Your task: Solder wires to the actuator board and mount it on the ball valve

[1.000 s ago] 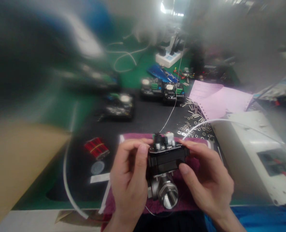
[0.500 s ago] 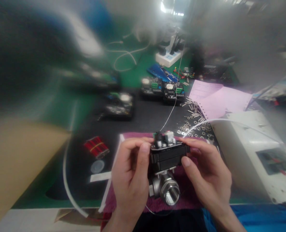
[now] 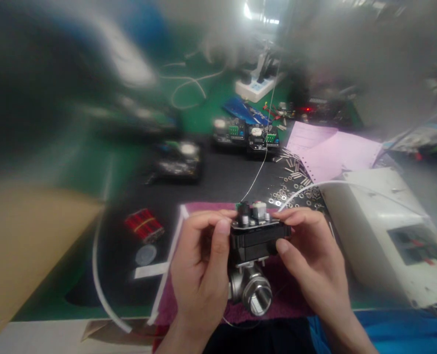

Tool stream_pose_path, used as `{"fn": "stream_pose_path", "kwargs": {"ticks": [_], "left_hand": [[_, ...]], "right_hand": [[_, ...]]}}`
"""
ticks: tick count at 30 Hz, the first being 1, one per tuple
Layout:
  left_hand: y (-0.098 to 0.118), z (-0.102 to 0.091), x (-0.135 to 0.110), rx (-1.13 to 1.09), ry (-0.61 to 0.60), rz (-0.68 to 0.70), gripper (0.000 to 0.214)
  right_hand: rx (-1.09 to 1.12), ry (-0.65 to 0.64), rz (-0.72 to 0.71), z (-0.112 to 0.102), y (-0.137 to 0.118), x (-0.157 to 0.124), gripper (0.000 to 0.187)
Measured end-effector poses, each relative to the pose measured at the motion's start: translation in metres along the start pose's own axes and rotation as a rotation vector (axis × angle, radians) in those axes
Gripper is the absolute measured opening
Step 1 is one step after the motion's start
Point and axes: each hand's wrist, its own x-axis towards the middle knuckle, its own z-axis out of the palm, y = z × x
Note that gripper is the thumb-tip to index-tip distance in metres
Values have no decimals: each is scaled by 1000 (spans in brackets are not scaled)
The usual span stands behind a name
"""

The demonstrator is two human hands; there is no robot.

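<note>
Between my two hands is a motorized valve: a black actuator housing [image 3: 257, 242] with a circuit board [image 3: 253, 219] on top and a shiny metal valve body [image 3: 253, 290] beneath. My left hand [image 3: 201, 260] grips the housing's left side, thumb in front and fingers behind. On the right side, my right hand [image 3: 310, 255] has its thumb on the front face and its fingers at the board's edge. A thin wire [image 3: 257, 177] rises behind the board. Under the valve lies a purple cloth [image 3: 292, 305] with a white border.
Similar black board units [image 3: 263, 140] stand at the back. Loose screws and washers [image 3: 295, 184] lie right of centre, near pink papers [image 3: 336, 147] and a beige box [image 3: 388, 221]. To the left are a red bundle [image 3: 144, 225] and a clear disc [image 3: 146, 254]. A power strip [image 3: 257, 87] sits farther back.
Both hands keep nearly the same hold on the valve. The whole view has shifted slightly, and a small red light now shows at the back right.
</note>
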Motion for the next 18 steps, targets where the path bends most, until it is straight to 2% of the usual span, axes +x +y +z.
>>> {"fn": "stream_pose_path", "kwargs": {"ticks": [7,18], "left_hand": [[0,1,0,-5,6,0,6],[-3,2,-3,-8,17,31,5]], "right_hand": [[44,-24,48,3,1,-3,31],[121,-36,93,0,1,-1,21]]}}
